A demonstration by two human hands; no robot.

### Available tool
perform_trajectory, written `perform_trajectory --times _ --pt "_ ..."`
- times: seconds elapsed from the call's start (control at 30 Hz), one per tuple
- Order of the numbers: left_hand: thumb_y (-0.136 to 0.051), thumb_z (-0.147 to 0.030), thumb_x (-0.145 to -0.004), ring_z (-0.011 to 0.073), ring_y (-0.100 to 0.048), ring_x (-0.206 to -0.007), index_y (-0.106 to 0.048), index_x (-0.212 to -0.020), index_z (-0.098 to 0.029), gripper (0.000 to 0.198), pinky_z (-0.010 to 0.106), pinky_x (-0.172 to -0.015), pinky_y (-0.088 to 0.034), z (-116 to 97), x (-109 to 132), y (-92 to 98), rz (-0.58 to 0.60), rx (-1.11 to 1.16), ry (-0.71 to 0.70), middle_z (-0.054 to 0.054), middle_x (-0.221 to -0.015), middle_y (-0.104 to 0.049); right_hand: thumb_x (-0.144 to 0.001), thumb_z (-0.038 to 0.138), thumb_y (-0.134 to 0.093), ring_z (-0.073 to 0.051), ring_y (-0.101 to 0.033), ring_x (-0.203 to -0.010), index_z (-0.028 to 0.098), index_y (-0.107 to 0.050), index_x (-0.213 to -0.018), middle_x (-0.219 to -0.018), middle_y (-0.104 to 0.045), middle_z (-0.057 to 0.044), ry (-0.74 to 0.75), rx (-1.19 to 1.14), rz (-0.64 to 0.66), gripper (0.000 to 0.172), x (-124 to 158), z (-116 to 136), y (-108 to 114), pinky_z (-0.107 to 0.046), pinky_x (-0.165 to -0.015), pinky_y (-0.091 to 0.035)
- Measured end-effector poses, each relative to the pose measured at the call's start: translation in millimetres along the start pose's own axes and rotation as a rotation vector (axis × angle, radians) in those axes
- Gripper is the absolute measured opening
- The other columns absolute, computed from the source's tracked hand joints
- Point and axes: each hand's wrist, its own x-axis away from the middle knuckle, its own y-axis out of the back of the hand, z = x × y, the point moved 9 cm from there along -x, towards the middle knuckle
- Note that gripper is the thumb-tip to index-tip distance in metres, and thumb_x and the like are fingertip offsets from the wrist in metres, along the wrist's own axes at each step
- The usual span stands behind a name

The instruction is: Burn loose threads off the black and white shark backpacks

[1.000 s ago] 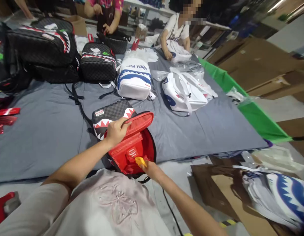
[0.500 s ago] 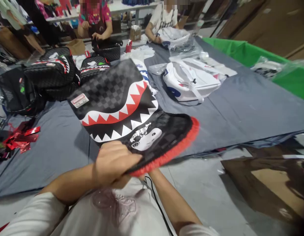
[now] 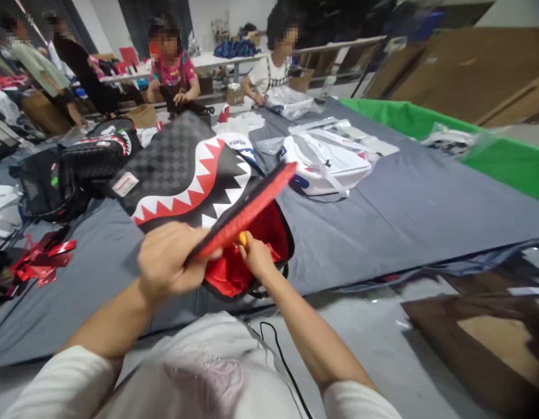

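Note:
I hold up a black checkered backpack with a red and white shark mouth [image 3: 182,174] over the near edge of the grey cloth. My left hand [image 3: 169,262] is closed on the rim of its open red-lined flap [image 3: 247,212]. My right hand [image 3: 254,256] reaches into the red interior [image 3: 234,270] and pinches a small yellow object [image 3: 242,238]. The pack's lower part hangs over the table edge toward my chest.
White shark backpacks [image 3: 326,163] lie at the middle of the grey cloth [image 3: 404,209]. Black backpacks [image 3: 73,169] are piled at the left, red tags [image 3: 38,259] beside them. Other people work at the far end. A green cloth [image 3: 492,154] and cardboard [image 3: 483,343] lie at the right.
The backpack's flap has swung open again, showing the red lining. My right hand came out from under the pack and now sits inside with the yellow object. The view tilted up.

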Motion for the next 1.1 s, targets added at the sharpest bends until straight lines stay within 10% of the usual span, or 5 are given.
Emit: perform_trajectory --times 0.13,0.27,0.47,0.73,1.1 --pt "-0.057 -0.03 -0.088 0.0156 -0.062 -0.057 -0.069 -0.081 -0.019 0.018 0.026 -0.057 -0.042 79 59 -75.3 0.11 -0.124 0.262 0.003 -0.063 -0.067 -0.096 0.036 -0.051 -0.025 -0.066 -0.1 0.018 -0.056 -0.121 -0.11 -0.069 -0.013 -0.043 0.092 0.141 0.031 6 -34 7 -0.028 -0.076 -0.045" --pt "-0.052 -0.026 -0.089 0.0168 -0.065 -0.06 -0.07 -0.083 -0.016 0.022 0.026 -0.058 -0.041 111 113 -114.3 0.151 -0.098 0.446 0.006 -0.069 -0.071 -0.085 0.027 -0.064 -0.028 -0.068 -0.094 0.015 -0.066 -0.104 -0.099 -0.071 -0.016 -0.167 0.157 0.351 0.023 18 -77 6 -0.031 -0.074 -0.047" --pt "-0.054 -0.029 -0.09 0.0157 -0.064 -0.062 -0.071 -0.087 -0.017 0.021 0.025 -0.06 -0.039 116 130 -117.8 0.158 -0.038 0.593 0.005 -0.07 -0.071 -0.077 0.037 -0.068 -0.013 -0.051 -0.042 0.019 -0.064 -0.096 -0.052 -0.054 0.003 -0.274 -0.01 0.653 0.027 53 -114 -1 -0.024 -0.045 -0.038" --pt "-0.054 -0.033 -0.09 0.0126 -0.056 -0.055 -0.069 -0.083 -0.018 0.022 0.024 -0.056 -0.035 120 132 -119.2 0.156 0.005 0.711 0.001 -0.062 -0.064 -0.061 0.067 -0.074 -0.005 -0.027 -0.042 0.02 -0.045 -0.097 -0.052 -0.029 0.014 -0.334 -0.912 0.44 0.066 55 -133 -24 -0.02 -0.041 -0.029" --pt "-0.041 -0.034 -0.097 0.0124 -0.053 -0.056 -0.06 -0.073 -0.018 0.035 0.023 -0.05 -0.04 84 137 -150.6 0.109 0.203 1.056 -0.001 -0.06 -0.058 -0.068 0.071 -0.059 -0.011 -0.034 -0.037 0.024 -0.047 -0.08 -0.044 -0.04 0.008 -0.311 -0.788 0.411 0.05 83 -179 -56 -0.027 -0.039 -0.033"
